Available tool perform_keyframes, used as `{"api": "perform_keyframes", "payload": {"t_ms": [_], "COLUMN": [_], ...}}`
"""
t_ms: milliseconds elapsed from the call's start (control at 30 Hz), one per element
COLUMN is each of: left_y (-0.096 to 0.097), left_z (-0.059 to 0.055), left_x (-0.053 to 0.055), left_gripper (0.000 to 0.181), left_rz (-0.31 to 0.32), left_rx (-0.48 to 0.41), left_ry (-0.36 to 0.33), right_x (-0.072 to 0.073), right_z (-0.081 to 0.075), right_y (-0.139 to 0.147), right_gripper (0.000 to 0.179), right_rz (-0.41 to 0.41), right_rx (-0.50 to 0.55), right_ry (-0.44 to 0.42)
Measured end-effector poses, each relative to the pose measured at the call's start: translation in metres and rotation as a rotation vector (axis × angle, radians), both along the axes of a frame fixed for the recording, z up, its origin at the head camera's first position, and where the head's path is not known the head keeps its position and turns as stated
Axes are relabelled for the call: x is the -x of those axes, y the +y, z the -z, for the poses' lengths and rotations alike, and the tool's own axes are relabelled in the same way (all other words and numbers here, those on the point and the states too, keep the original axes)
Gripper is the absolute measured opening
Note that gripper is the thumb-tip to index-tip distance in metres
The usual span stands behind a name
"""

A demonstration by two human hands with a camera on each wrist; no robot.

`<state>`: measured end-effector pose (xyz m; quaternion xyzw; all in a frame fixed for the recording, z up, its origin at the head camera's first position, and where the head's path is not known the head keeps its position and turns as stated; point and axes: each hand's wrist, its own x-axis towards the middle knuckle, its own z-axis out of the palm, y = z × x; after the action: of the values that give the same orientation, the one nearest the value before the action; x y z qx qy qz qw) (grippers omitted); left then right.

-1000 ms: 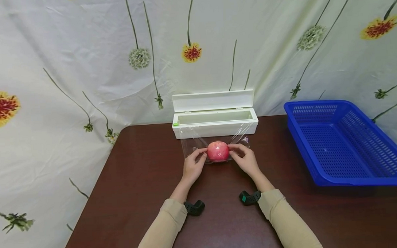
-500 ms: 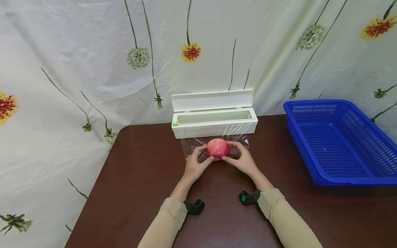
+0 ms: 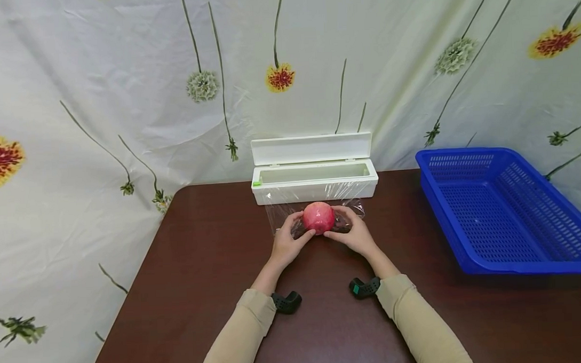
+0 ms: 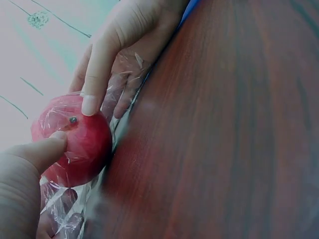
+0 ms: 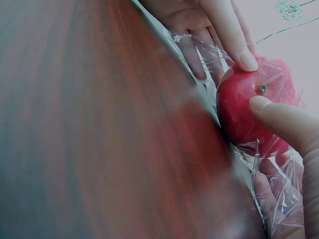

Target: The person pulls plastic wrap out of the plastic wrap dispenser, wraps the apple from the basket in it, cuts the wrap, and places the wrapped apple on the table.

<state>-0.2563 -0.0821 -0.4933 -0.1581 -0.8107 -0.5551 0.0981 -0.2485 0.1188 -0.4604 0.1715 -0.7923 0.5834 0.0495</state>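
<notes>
A red apple (image 3: 318, 217) sits in the middle, with clear plastic wrap (image 3: 282, 211) under and around it. My left hand (image 3: 287, 244) grips its left side, thumb on the near face. From the right, my right hand (image 3: 357, 238) holds it the same way. In the left wrist view, wrap clings to the apple (image 4: 89, 149), and both thumbs press near its small dark end. The right wrist view shows bunched wrap (image 5: 286, 199) over the fingers beside the apple (image 5: 239, 107). Some fingers are hidden behind the fruit.
Behind the apple stands a white box (image 3: 315, 194) with its lid (image 3: 313, 148) raised; the wrap reaches its front. A blue plastic basket (image 3: 461, 250) stands on the right of the brown table (image 3: 203, 286). A flowered curtain (image 3: 147, 74) hangs behind.
Both thumbs have moved inward from the apple's sides to its near face. The apple has shifted slightly toward the box. Over the last half second, the hands have barely moved.
</notes>
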Motion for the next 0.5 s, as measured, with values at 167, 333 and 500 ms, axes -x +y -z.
{"api": "perform_keyframes", "payload": {"t_ms": [167,333,500], "left_y": [0.001,0.001,0.0], "left_z": [0.0,0.002,0.004], "left_x": [0.001,0.002,0.001], "left_gripper": [0.053,0.053,0.052], "left_rz": [0.012,0.056,0.081], "left_rx": [-0.009,-0.014,-0.012], "left_ry": [0.011,0.031,0.042], "right_x": [0.011,0.022,0.013], "right_z": [0.015,0.032,0.021], "right_y": [0.001,0.003,0.002], "right_gripper": [0.064,0.064,0.061], "right_rz": [-0.019,-0.001,-0.003], "right_rx": [0.029,0.037,0.076], "right_ry": [0.016,0.005,-0.003]}}
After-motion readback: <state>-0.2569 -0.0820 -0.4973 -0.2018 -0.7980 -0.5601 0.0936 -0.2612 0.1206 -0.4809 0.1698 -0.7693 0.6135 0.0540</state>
